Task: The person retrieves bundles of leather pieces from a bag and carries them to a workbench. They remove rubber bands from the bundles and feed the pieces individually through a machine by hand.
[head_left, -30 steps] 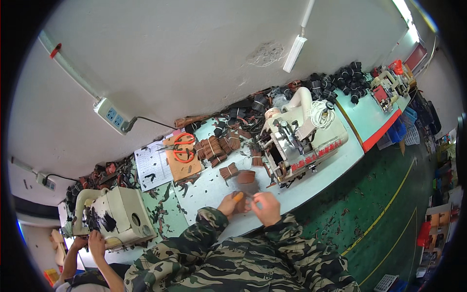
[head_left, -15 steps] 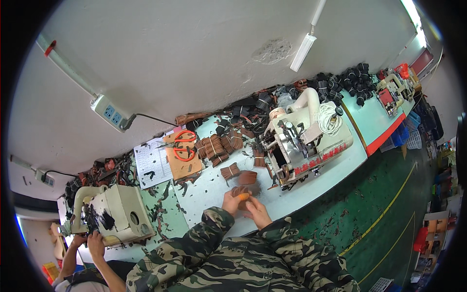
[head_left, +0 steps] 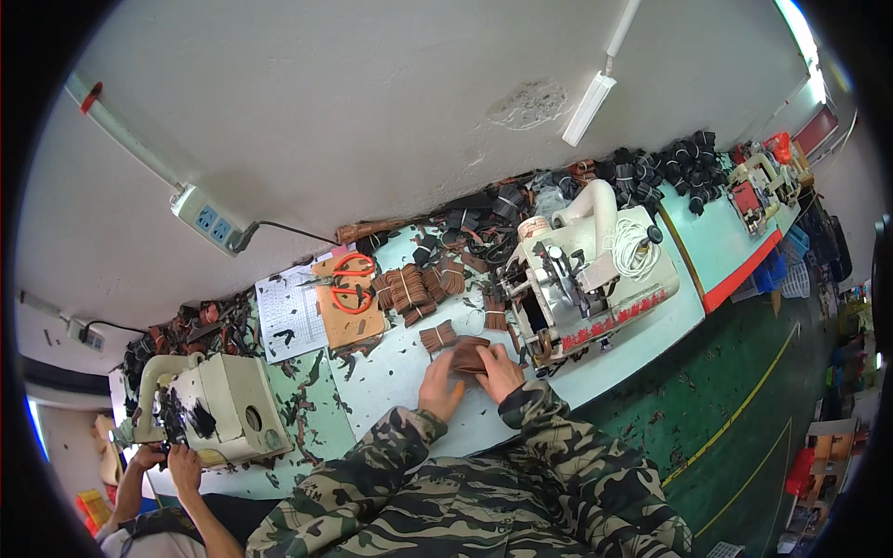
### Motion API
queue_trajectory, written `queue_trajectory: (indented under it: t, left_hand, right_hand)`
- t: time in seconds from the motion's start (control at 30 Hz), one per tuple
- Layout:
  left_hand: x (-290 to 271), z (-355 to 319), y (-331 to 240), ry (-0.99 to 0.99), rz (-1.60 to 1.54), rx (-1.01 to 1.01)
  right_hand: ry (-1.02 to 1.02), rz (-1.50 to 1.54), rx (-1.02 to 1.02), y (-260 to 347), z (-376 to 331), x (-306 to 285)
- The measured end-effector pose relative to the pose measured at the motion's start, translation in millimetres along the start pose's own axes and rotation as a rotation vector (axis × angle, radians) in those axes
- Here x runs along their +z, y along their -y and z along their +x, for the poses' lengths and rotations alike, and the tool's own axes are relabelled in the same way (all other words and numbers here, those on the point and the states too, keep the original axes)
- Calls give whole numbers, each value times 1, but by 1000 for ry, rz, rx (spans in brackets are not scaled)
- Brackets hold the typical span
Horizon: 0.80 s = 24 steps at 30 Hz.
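A stack of brown leather strips [head_left: 472, 356] lies on the white worktop, with my hands at its two ends. My left hand [head_left: 439, 387], with an orange cover on one finger, presses against the stack's left end. On the other side my right hand [head_left: 501, 374] curls its fingers round the right end. Just beyond them sits a tied brown bundle [head_left: 437, 337]. Farther back are larger tied brown bundles [head_left: 406, 290]. Scissors with orange handles [head_left: 353, 283] rest on a tan pad [head_left: 361, 324] beside a printed sheet [head_left: 292, 316].
A cream machine [head_left: 591, 279] with coiled white cord stands right of my hands. Another machine [head_left: 209, 409] is at left, where a co-worker's hands [head_left: 174, 465] work. Black tied bundles [head_left: 642, 177] and scraps line the wall. A green floor [head_left: 651, 418] lies at right.
Both hands have moved forward and apart, from a bunch of brown strips held close to me to the ends of the stack on the worktop. My right hand has shifted right.
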State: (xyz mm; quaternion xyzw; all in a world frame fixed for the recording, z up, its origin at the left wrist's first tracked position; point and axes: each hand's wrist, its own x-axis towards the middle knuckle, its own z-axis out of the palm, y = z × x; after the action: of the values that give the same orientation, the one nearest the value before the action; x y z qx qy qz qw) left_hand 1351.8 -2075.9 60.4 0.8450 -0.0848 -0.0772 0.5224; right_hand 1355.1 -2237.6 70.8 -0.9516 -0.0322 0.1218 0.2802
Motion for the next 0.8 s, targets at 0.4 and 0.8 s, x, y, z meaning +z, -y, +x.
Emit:
queue_trajectory:
  t: [0.4, 0.8]
  left_hand:
    - [33, 3, 17, -139, 103, 153]
    - [27, -4, 7, -126, -89, -8]
  right_hand:
    - [-119, -7, 16, -6, -8, 6]
    - [7, -37, 11, 3, -4, 7]
